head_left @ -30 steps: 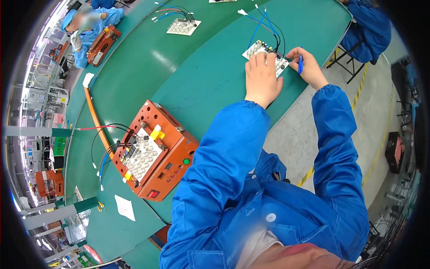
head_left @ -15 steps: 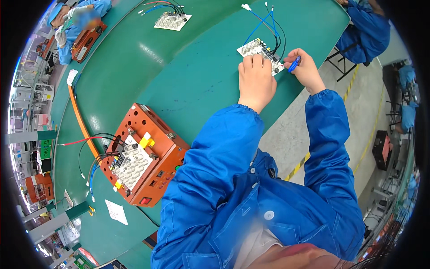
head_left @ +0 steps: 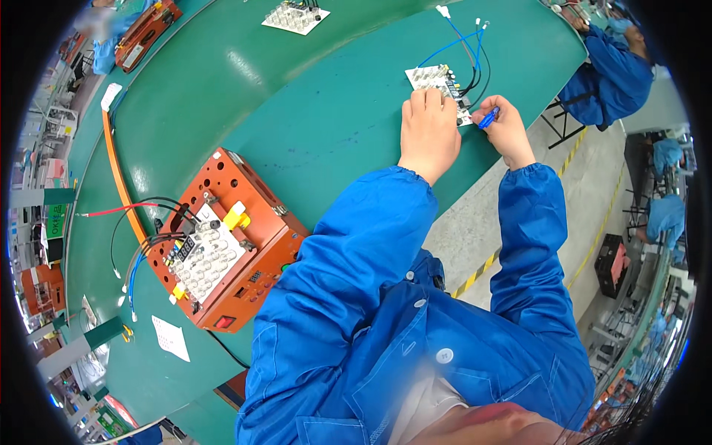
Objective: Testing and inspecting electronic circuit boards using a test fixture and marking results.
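In the head view, you have two hands in view, both at one white circuit board (head_left: 427,76) on the right part of the green surface (head_left: 326,148), close to its edge. Your left hand (head_left: 430,136) lies over the board's near side with its fingers extended and close together; the fingertips are over the components, and you cannot tell from this view whether they grip. Your right hand (head_left: 506,132) is closed around one blue pen (head_left: 489,118), at the board's right corner.

The board carries clear domed parts, partly covered by your fingers. Its blue and black wires spread away from you over the surface; at least three white wire ends (head_left: 443,11) are visible.

Two further boards of similar type are present. One board (head_left: 295,18) rests on the surface at the top of the view. The other board (head_left: 211,256) is mounted on one orange box (head_left: 274,256) beside your left sleeve. This mounted board has one digital display; two yellow clamps (head_left: 236,216) sit at its edges. The box front carries one red switch (head_left: 225,322).

One orange strip (head_left: 122,174) with a white end runs up the surface from the box. One paper sheet (head_left: 170,339) lies near the box. A second orange box (head_left: 148,37) stands by a co-worker at upper left. One seated co-worker (head_left: 612,70) is at upper right.
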Available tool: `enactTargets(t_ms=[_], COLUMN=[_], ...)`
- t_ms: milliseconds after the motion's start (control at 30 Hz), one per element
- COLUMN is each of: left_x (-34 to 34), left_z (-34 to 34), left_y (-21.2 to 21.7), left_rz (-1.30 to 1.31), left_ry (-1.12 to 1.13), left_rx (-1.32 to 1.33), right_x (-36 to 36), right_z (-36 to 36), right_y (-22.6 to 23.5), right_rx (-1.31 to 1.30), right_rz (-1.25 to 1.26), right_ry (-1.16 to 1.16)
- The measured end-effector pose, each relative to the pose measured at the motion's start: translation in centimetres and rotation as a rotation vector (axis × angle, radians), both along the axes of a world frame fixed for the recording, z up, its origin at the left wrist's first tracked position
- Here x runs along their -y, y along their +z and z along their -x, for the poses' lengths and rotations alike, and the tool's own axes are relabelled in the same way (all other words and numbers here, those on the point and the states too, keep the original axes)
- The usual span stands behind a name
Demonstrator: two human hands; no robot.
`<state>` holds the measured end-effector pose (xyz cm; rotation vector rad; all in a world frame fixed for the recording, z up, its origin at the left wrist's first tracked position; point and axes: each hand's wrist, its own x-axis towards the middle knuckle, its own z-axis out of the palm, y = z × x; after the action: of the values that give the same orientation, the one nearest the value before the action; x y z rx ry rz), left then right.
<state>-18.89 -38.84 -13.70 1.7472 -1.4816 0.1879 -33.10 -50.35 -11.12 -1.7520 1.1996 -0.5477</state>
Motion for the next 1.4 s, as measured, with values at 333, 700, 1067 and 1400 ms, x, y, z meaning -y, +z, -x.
enactTargets(t_ms=[333, 700, 1067, 1400], left_x=[0.1, -0.1, 0.3, 0.3], left_z=[0.0, 0.0, 0.3, 0.3], left_y=[-0.3, -0.2, -0.8, -0.8], left_rz=[0.017, -0.036, -0.061, -0.080], left_ry=[-0.115, -0.014, 0.007, 0.005], left_rx=[0.045, 0.076, 0.096, 0.099], right_x=[-0.5, -2.1, -2.2, -3.0], right_z=[-0.6, -0.8, 0.1, -1.0], right_y=[-1.2, -2.5, -2.5, -2.8], right_rx=[-0.003, 0.018, 0.194, 0.060], right_rz=[0.093, 0.252, 0.223, 0.347], right_ry=[0.089, 0.057, 0.033, 0.012])
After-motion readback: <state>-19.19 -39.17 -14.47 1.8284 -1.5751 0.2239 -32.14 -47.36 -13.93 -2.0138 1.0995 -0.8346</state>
